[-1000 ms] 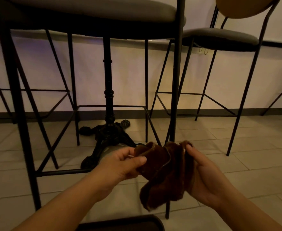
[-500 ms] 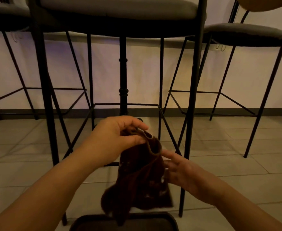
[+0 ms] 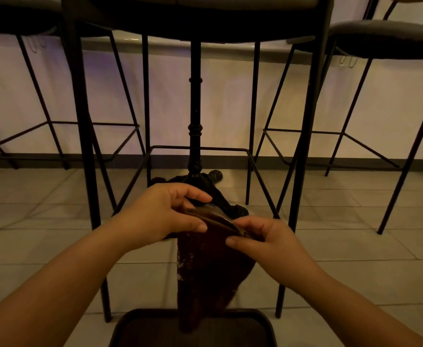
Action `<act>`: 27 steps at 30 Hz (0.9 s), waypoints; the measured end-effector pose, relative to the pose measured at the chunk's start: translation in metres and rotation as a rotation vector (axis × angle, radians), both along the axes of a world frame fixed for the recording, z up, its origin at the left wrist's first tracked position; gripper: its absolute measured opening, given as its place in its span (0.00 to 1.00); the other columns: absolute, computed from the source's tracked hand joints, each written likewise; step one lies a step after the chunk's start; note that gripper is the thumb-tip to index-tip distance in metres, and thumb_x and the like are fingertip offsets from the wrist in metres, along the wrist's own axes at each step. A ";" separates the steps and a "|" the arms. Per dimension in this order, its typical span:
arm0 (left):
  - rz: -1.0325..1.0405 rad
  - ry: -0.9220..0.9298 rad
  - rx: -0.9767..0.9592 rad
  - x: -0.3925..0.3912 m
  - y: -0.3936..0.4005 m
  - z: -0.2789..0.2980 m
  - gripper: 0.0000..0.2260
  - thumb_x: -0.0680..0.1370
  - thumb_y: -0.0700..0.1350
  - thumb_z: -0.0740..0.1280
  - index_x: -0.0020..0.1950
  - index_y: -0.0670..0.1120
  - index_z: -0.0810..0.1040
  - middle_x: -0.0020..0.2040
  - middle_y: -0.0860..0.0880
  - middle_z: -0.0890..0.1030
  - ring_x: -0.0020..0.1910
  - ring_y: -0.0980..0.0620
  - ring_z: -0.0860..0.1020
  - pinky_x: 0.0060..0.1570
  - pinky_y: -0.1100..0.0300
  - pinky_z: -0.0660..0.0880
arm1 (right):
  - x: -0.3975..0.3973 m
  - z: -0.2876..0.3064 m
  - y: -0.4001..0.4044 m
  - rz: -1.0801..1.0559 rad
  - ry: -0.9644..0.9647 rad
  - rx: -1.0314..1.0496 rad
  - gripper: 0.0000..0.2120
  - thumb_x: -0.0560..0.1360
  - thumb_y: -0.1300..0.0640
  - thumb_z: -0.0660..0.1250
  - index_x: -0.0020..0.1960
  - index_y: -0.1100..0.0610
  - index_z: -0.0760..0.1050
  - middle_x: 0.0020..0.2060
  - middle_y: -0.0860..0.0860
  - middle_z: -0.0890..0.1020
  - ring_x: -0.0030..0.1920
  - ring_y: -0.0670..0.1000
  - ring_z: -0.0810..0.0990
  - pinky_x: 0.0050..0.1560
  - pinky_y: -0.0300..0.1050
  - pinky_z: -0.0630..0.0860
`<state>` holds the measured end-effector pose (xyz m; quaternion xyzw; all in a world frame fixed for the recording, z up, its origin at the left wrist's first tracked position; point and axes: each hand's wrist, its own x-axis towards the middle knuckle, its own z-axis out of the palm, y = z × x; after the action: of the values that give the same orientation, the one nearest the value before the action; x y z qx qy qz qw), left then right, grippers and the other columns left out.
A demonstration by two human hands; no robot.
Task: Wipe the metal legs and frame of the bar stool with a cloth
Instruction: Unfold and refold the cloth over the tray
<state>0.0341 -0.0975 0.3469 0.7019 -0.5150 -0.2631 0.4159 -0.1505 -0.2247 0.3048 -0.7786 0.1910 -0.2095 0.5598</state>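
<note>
Lower centre: your left hand and right hand pinch the dark brown cloth, readying it; next, wrap a black metal stool leg.

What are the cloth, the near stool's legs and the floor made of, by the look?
Cloth: a soft, plush dark-brown fabric, likely microfibre or terry; it hangs limp, with a stitched hem where the left hand and right hand pinch it.
Stool legs: thin, straight black tube, apparently painted or powder-coated metal, matte.
Floor: large pale tiles with grout lines, probably ceramic; low sheen.
</note>
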 end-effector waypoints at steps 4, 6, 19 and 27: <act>-0.071 -0.036 0.185 0.013 0.008 -0.013 0.18 0.69 0.43 0.76 0.49 0.66 0.80 0.45 0.57 0.84 0.45 0.60 0.82 0.45 0.66 0.78 | -0.002 0.002 -0.004 -0.016 0.007 -0.033 0.08 0.71 0.58 0.72 0.44 0.44 0.84 0.40 0.45 0.85 0.42 0.42 0.84 0.41 0.30 0.77; -0.086 -0.055 0.258 0.014 0.008 -0.018 0.10 0.70 0.48 0.74 0.47 0.63 0.82 0.44 0.58 0.84 0.45 0.63 0.82 0.43 0.70 0.76 | -0.002 0.003 -0.005 -0.018 0.014 -0.001 0.06 0.71 0.56 0.72 0.44 0.44 0.84 0.40 0.45 0.85 0.42 0.43 0.84 0.40 0.30 0.77; -0.111 0.534 0.189 -0.024 -0.007 -0.060 0.14 0.70 0.42 0.73 0.55 0.47 0.80 0.54 0.50 0.84 0.55 0.55 0.81 0.47 0.69 0.75 | 0.004 0.039 -0.020 -0.190 -0.239 0.301 0.12 0.67 0.51 0.72 0.49 0.50 0.83 0.42 0.49 0.86 0.42 0.47 0.85 0.34 0.36 0.79; 0.063 0.458 0.298 -0.009 -0.003 -0.042 0.11 0.72 0.43 0.73 0.53 0.47 0.82 0.47 0.47 0.86 0.47 0.52 0.84 0.46 0.60 0.76 | -0.011 -0.038 -0.003 -0.051 0.147 0.749 0.51 0.61 0.60 0.80 0.76 0.48 0.55 0.57 0.60 0.81 0.52 0.57 0.84 0.54 0.51 0.76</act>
<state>0.0248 -0.1007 0.3049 0.6933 -0.3412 -0.4745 0.4217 -0.1615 -0.2276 0.2663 -0.5283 0.3131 -0.0825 0.7849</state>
